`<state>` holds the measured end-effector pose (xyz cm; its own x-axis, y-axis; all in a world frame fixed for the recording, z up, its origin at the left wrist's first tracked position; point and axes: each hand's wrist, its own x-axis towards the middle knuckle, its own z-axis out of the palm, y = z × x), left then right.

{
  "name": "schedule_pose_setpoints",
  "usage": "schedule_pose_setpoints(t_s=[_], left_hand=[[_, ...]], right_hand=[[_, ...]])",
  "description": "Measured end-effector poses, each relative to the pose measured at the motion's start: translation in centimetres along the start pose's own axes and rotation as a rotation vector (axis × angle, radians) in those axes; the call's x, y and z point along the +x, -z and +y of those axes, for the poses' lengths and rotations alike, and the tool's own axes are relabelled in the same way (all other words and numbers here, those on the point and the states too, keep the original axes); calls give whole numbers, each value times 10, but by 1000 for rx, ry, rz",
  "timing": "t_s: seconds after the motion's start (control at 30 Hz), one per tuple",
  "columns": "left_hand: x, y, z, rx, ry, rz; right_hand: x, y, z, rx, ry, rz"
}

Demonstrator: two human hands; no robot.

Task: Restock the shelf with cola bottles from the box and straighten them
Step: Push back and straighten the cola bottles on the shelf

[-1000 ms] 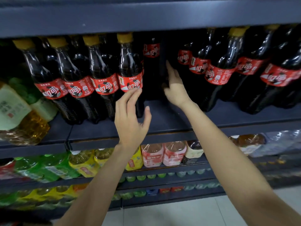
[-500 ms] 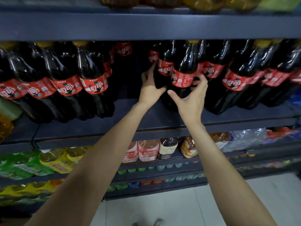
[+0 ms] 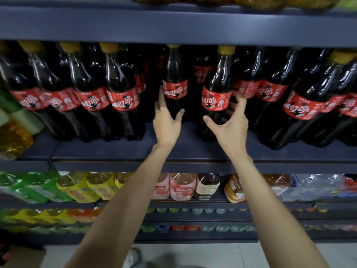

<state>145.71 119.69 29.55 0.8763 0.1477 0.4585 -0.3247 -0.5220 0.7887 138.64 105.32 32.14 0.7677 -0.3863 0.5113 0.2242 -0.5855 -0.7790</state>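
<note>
Both my hands reach onto the cola shelf (image 3: 193, 149). My left hand (image 3: 166, 122) is spread open around the lower part of a bottle (image 3: 174, 84) standing further back, fingers up its left side and thumb at its front. My right hand (image 3: 229, 124) is open too, fingers loosely spread around the next bottle (image 3: 217, 93), which stands nearer the front; I can't tell if it touches.

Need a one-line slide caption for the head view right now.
Left hand and right hand reach for two cola bottles standing apart on the dark shelf.
</note>
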Motion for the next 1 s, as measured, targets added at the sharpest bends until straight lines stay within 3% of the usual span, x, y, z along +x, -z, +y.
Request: schedule_pose_setpoints(t_s=[0.33, 0.47, 0.6, 0.8, 1.0], left_hand=[[55, -28, 0, 212, 147, 69], [46, -36, -8, 195, 50, 204], [45, -40, -17, 349, -135, 304], [43, -35, -12, 349, -82, 267], [26, -6, -1, 214, -83, 94]], right_hand=[[20, -35, -8, 35, -14, -97], [24, -34, -6, 13, 0, -100], [23, -31, -7, -42, 22, -110], [24, -29, -10, -112, 24, -138], [32, -43, -11, -25, 42, -202]])
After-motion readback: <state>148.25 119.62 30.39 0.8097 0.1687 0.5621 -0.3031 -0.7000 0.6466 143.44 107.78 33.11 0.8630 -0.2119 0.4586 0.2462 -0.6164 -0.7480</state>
